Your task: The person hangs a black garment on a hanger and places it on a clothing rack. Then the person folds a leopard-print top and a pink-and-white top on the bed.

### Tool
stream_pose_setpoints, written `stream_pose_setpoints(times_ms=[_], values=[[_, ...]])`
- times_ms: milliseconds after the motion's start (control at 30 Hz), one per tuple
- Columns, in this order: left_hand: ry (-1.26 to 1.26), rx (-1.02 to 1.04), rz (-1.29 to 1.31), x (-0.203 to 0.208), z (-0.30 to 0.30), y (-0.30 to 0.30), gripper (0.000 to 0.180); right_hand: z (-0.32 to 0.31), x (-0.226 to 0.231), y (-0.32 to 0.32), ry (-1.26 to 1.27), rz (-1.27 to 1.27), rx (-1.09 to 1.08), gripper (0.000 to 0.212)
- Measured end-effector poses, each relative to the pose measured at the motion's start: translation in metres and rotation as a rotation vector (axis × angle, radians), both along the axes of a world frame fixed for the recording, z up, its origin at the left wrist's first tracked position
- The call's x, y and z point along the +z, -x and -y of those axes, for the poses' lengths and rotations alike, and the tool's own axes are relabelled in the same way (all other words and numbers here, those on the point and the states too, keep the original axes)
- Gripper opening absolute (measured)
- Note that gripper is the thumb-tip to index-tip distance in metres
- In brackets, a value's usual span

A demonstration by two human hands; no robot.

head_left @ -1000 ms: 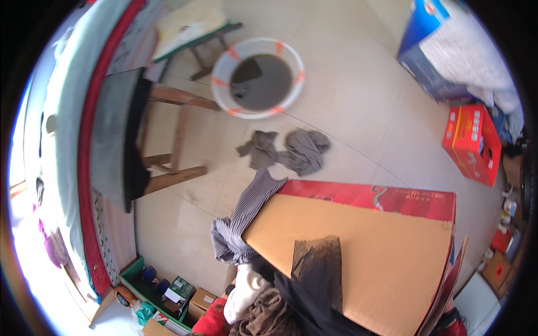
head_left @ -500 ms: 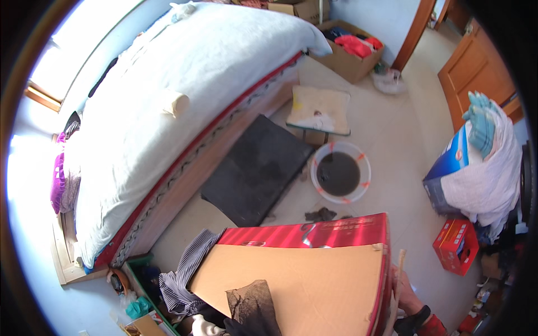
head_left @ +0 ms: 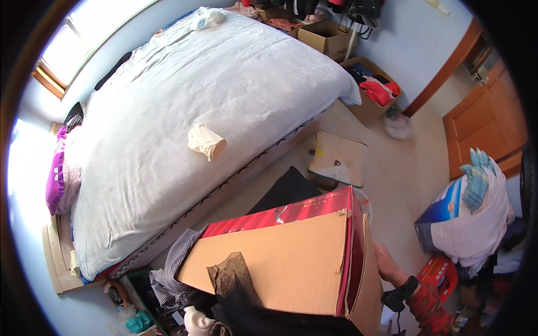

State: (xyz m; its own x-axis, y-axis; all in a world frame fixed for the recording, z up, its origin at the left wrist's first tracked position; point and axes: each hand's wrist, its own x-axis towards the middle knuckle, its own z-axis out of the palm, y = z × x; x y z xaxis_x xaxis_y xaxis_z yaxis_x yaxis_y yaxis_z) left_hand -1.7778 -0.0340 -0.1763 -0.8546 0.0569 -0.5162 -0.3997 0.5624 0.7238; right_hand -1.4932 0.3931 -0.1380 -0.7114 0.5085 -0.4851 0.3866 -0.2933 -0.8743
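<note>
A large cardboard box (head_left: 269,263) with a red printed side fills the lower middle. My right hand (head_left: 389,266) is at its right side, holding it by the flap edge; some of the fingers are hidden behind the cardboard. A dark band circles that wrist, below which a red patterned sleeve (head_left: 428,305) shows. My left hand is out of sight. A striped cloth (head_left: 176,263) lies over the box's left end. Black clothing with a brown mesh piece (head_left: 231,274) rests across its near part, beside a white cloth (head_left: 197,322).
A bed (head_left: 224,84) with a pale sheet and a cream cloth piece (head_left: 206,141) spans the left. Beyond the box are a black mat (head_left: 288,190) and a cushioned stool (head_left: 338,157). Right stand a stuffed bag (head_left: 476,218) and a red carton (head_left: 437,277); open boxes (head_left: 367,106) stand farther back.
The box now appears higher and farther left, covering most of the basin and much of the mat. My right hand has moved up and left with it. The view has shifted, showing more of the far wall.
</note>
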Motion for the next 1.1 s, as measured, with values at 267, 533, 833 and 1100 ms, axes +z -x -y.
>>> stream_pose_setpoints(times_ms=[267,533,833,1100], values=[[0.088,0.072,-0.072,-0.029,-0.086,0.022,0.023,-0.136,-0.073,0.079,0.181,0.154,0.218,0.061],[0.34,-0.075,-0.205,-0.029,-0.132,0.05,0.024,-0.244,-0.14,0.129,0.329,0.133,0.379,0.055],[0.299,-0.148,-0.282,-0.047,-0.14,0.044,0.003,-0.252,-0.077,0.139,0.171,0.198,0.323,0.06],[0.052,-0.256,-0.046,-0.033,-0.133,0.064,0.032,-0.2,-0.02,0.115,-0.442,0.365,0.128,0.043]])
